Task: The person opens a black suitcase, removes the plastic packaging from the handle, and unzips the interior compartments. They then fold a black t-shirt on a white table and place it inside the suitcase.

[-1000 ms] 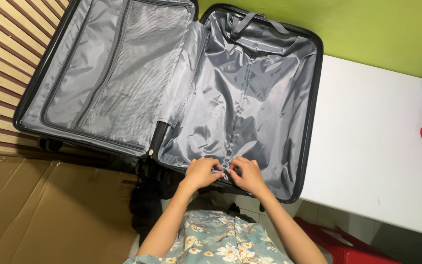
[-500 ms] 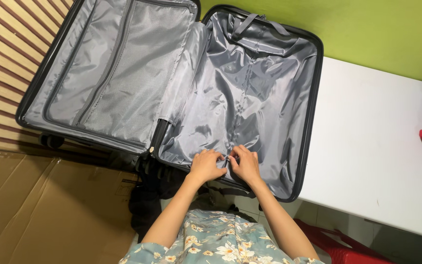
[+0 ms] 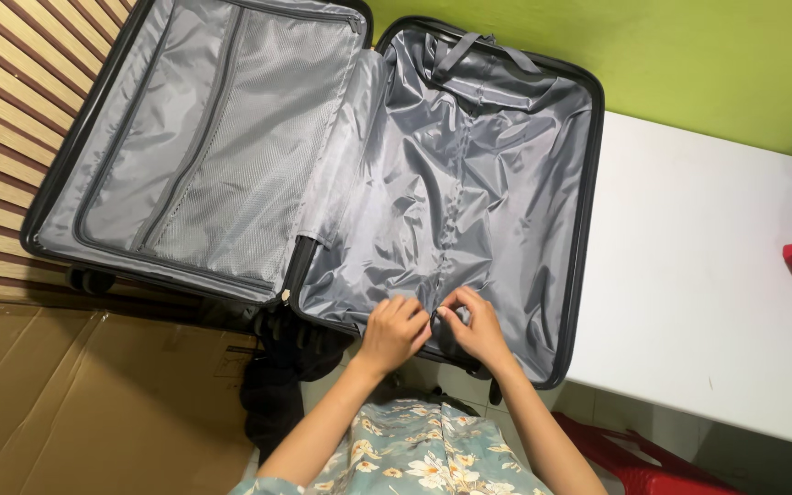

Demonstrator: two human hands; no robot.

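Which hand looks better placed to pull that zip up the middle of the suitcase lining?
Probably the right hand: its fingertips pinch at the zip near the suitcase edge. The left hand rests on the lining beside it, suited to holding the fabric flat. The puller itself is too small to see.

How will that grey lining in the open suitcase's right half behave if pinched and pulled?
The grey lining is probably floppy: it lies creased and bunched across the suitcase shell. Its sheen suggests slippery fabric, so the left hand and right hand likely need a firm pinch. It looks thin and light.
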